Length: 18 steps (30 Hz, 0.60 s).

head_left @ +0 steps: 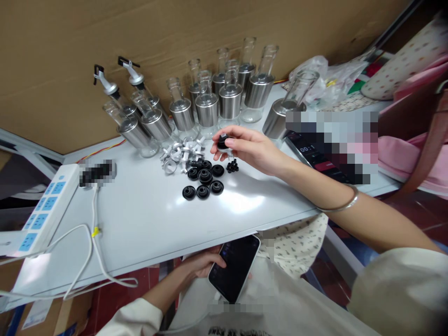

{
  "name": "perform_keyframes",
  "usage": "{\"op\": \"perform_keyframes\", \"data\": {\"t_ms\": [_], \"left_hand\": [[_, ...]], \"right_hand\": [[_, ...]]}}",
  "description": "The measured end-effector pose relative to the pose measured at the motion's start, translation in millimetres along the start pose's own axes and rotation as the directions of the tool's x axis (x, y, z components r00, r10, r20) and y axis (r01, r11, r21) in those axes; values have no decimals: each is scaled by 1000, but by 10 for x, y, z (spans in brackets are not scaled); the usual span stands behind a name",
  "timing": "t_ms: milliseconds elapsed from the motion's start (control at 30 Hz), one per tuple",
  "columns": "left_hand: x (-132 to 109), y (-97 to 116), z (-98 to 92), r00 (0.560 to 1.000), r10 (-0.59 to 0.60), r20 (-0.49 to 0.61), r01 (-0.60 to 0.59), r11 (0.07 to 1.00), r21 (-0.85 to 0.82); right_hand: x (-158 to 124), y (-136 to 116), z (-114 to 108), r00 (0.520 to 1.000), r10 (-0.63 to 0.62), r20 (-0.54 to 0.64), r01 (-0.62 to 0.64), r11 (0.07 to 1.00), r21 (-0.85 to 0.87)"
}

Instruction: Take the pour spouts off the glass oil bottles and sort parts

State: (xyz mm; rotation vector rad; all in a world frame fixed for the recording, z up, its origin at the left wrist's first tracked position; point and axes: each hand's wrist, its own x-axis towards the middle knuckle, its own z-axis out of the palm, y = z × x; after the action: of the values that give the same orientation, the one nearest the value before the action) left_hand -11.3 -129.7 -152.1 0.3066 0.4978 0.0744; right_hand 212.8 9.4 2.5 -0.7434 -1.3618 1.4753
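My right hand is raised over the table, its fingers pinching a black rubber stopper. Just under it on the white tabletop lies a small cluster of tiny black caps. Several more stoppers, round and flanged, are laid out to the left. Behind those is a heap of silvery-white pourer pieces. Low in my lap, my left hand is closed around a smartphone with a dark screen; part of that hand is hidden behind the phone.
Several glass bottles with steel sleeves stand along the back by a cardboard wall. Two at the left carry pourer spouts. A power strip and white cable lie left. Another phone showing a timer is at right.
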Motion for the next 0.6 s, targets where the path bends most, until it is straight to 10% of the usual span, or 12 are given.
{"op": "perform_keyframes", "data": {"t_ms": [600], "left_hand": [[92, -68, -283, 996, 84, 13, -80, 980, -184]], "right_hand": [[-5, 1, 17, 1000, 27, -3, -27, 999, -41]]}}
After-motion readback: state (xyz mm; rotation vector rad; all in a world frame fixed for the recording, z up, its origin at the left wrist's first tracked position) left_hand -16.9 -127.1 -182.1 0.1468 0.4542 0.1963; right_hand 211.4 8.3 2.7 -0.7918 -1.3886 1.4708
